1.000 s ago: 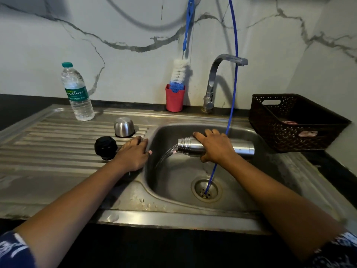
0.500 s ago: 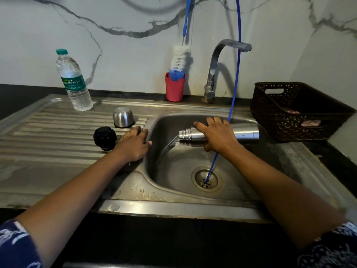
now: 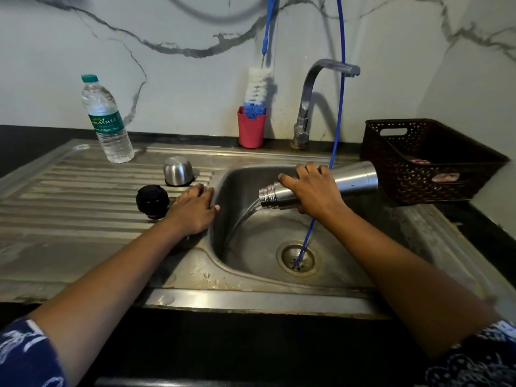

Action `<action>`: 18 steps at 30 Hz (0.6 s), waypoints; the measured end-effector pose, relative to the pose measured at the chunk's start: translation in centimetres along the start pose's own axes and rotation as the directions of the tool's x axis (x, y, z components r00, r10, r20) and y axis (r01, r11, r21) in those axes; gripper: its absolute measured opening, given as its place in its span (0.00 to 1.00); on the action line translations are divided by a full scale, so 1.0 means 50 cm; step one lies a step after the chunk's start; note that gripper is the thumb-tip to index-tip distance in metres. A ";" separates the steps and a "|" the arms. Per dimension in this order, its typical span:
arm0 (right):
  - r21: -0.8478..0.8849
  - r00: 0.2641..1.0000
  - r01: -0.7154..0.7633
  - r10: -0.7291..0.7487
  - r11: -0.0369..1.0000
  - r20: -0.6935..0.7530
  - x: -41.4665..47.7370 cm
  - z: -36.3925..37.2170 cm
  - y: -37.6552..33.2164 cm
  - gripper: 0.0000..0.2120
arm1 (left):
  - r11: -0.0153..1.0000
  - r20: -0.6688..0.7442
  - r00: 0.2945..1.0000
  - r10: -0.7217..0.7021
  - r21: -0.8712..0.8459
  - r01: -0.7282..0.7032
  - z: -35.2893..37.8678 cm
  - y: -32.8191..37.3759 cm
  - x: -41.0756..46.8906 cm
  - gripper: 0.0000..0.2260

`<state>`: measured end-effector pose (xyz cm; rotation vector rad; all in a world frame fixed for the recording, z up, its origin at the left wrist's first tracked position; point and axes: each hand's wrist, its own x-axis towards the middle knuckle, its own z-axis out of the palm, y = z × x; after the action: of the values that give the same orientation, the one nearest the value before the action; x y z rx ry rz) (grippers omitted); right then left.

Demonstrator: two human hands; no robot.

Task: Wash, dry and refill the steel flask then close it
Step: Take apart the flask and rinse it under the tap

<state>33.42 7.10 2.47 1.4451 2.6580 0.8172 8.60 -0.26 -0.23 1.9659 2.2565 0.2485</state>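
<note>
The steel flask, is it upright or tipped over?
Tipped: the right hand holds the steel flask sideways, water pouring into the sink.

Two bare forearms (image 3: 111, 275), short dark-blue sleeves (image 3: 25, 356) printed with white patterns

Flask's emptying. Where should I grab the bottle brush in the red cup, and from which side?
Grip the bottle brush by its blue handle, above the white bristles, coming from the front: it stands bristles-down in the red cup, handle rising along the wall behind.
</note>
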 end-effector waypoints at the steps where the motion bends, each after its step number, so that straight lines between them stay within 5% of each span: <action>1: -0.010 1.000 0.000 0.000 1.000 -0.004 0.000 -0.002 0.001 0.36 | 1.000 -0.001 1.000 0.001 0.000 -0.001 0.000 0.000 0.000 0.25; 9: -0.130 0.989 0.142 -0.147 0.981 -0.026 0.010 -0.030 -0.005 0.32 | 1.000 0.007 1.000 0.002 -0.007 -0.002 0.004 -0.005 0.005 0.26; 18: -0.427 0.921 0.340 -0.388 0.838 -0.029 0.081 -0.125 0.010 0.31 | 1.000 -0.003 1.000 0.003 -0.025 -0.003 0.005 -0.006 0.006 0.25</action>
<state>29.94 7.75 9.03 0.7798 2.4920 1.3425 8.31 0.00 -0.54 1.9577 2.2409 0.2791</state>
